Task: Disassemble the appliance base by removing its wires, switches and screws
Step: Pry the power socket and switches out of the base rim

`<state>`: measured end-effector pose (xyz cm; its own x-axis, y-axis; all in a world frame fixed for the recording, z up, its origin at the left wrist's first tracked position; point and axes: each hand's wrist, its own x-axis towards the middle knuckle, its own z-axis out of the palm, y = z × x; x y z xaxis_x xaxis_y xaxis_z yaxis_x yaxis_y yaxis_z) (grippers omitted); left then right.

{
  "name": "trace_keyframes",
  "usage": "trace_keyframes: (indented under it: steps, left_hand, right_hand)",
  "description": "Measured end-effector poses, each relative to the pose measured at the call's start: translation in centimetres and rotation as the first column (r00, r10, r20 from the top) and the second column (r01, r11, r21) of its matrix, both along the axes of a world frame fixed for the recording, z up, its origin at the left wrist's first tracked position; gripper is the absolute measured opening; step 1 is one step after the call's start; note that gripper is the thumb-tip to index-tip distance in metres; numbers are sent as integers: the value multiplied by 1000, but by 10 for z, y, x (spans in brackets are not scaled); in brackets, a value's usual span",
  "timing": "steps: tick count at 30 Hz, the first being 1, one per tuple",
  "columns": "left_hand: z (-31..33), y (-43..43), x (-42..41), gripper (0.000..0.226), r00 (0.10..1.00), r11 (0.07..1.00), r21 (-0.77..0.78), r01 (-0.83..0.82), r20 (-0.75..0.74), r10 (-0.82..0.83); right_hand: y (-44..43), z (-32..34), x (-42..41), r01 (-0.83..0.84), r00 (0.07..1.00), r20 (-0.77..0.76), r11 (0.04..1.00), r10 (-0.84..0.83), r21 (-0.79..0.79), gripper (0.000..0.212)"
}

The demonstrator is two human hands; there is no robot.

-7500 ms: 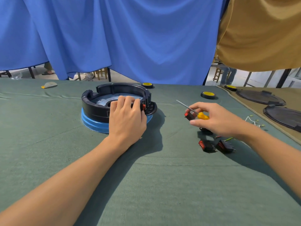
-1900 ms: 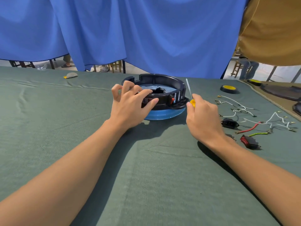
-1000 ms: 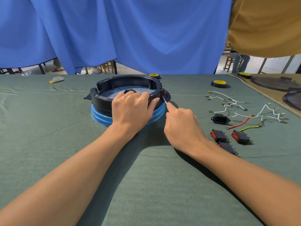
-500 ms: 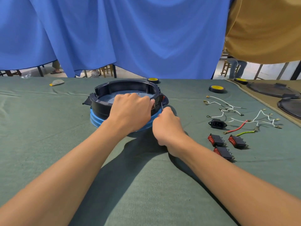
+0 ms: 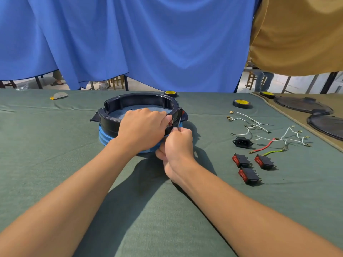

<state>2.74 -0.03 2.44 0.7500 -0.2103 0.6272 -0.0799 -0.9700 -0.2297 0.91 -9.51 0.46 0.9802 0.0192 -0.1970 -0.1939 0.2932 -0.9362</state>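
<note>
The round appliance base (image 5: 118,106), a black ring on a blue bottom, stands on the green cloth at the middle. My left hand (image 5: 141,128) grips its near rim from above. My right hand (image 5: 178,147) is closed around a screwdriver (image 5: 179,121); only the thin metal shaft shows, its tip against the ring's right side beside a red switch (image 5: 183,113). The handle is hidden in my fist. Three removed red-and-black switches (image 5: 242,161) lie to the right, with a black power socket (image 5: 242,142) and loose white, red and green wires (image 5: 267,140).
Yellow-and-black tape rolls (image 5: 241,103) lie at the table's far side. Dark round lids (image 5: 302,106) rest on a tan cloth at the far right. A small mask-like object (image 5: 59,95) lies far left. Blue and tan curtains hang behind the table.
My right hand has drawn closer to the base and turned upright, with the screwdriver shaft now pointing up at the ring's right side. My left hand keeps its hold on the rim.
</note>
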Motion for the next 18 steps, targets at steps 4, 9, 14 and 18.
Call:
trace_keyframes:
  steps: [4,9,14,18]
  left_hand:
    - [-1,-1,-3,44,999,1000,-5,-19,29,19]
    - [-1,-2,-6,46,999,1000,-22,-21,32,22]
    - [1,-3,-7,48,999,999,-32,-39,16,39]
    - [2,-4,-7,50,999,998,-54,-31,-9,31]
  right_hand:
    - [-22,18,-6,-47,995,-77,986,61,162,30]
    - [-43,46,3,-91,966,-207,954,154,285,29]
    - [-47,68,9,-111,953,-255,971,165,213,26]
    - [-17,50,-5,-75,993,-90,996,70,-55,26]
